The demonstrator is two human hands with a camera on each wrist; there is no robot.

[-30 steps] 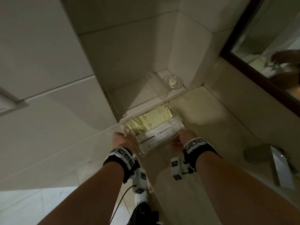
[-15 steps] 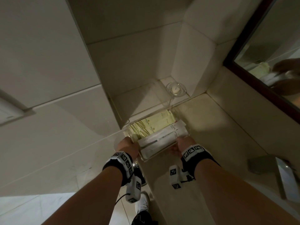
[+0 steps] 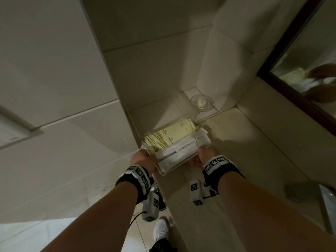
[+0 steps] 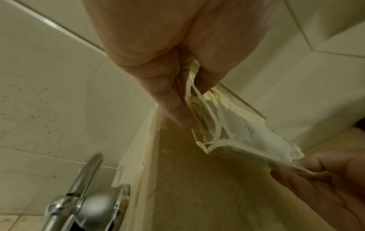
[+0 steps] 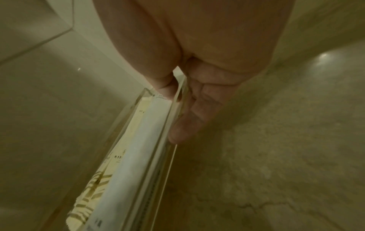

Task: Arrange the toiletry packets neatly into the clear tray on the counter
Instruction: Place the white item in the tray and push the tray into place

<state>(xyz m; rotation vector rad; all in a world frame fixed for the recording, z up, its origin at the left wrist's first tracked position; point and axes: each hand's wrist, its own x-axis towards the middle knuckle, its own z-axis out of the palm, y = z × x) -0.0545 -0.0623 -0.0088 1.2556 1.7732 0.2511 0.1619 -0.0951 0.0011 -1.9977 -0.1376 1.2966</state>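
Observation:
A clear tray holds yellow packets on its far side and long white packets on its near side. My left hand grips the tray's left end, and my right hand grips its right end. In the left wrist view the left hand pinches the tray wall between thumb and fingers, and the tray looks tilted above the counter. The right hand has its thumb inside and fingers outside the clear wall. White packet ends stick out over the rim.
A small glass dish with a soap sits on the ledge in the back corner. A dark-framed mirror runs along the right. A chrome tap handle is at the left wall, and a metal fitting at the far right of the stone counter.
Both hands keep their hold on the tray. The tray with its packets has shifted a little toward the back corner and the glass dish.

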